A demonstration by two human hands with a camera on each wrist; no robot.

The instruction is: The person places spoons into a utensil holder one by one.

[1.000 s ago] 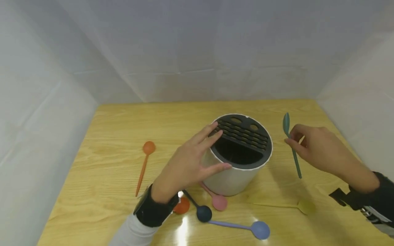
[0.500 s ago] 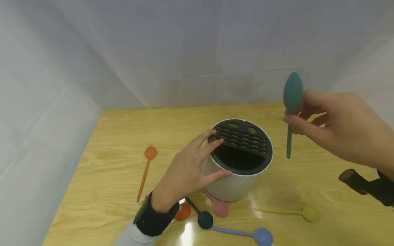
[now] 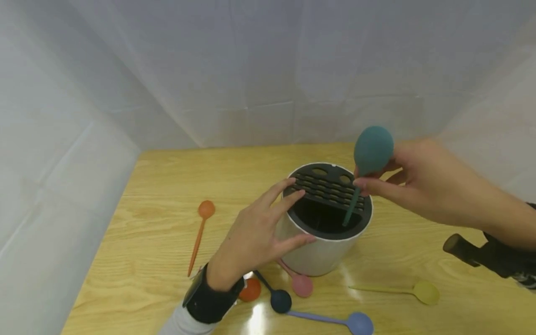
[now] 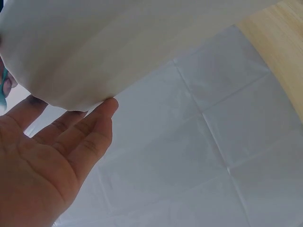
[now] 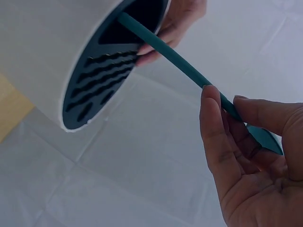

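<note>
A white round holder (image 3: 311, 253) with a black slotted lid (image 3: 331, 188) stands mid-table. My left hand (image 3: 295, 214) rests flat against its left side, fingers straight on the rim and thumb on the wall; the left wrist view shows the open palm (image 4: 52, 156) on the white wall (image 4: 118, 42). My right hand (image 3: 359, 182) pinches a teal spoon (image 3: 371, 149) bowl-up, with the handle tip down in the lid's large opening. In the right wrist view the thumb and fingers of that hand (image 5: 222, 101) pinch the teal spoon (image 5: 175, 56), which slants into the holder (image 5: 47, 56).
On the wooden table (image 3: 167, 186) lie an orange spoon (image 3: 201, 228), a pink spoon (image 3: 299, 281), a navy spoon (image 3: 276, 298), a blue spoon (image 3: 335, 318) and a yellow spoon (image 3: 418, 291). A red-orange spoon bowl (image 3: 250, 289) peeks from under my left wrist. White cloth walls enclose three sides.
My right hand lifted the teal spoon off the table, turned it bowl-up and carried it left over the holder; its handle tip now sits in the opening. The left hand stayed put.
</note>
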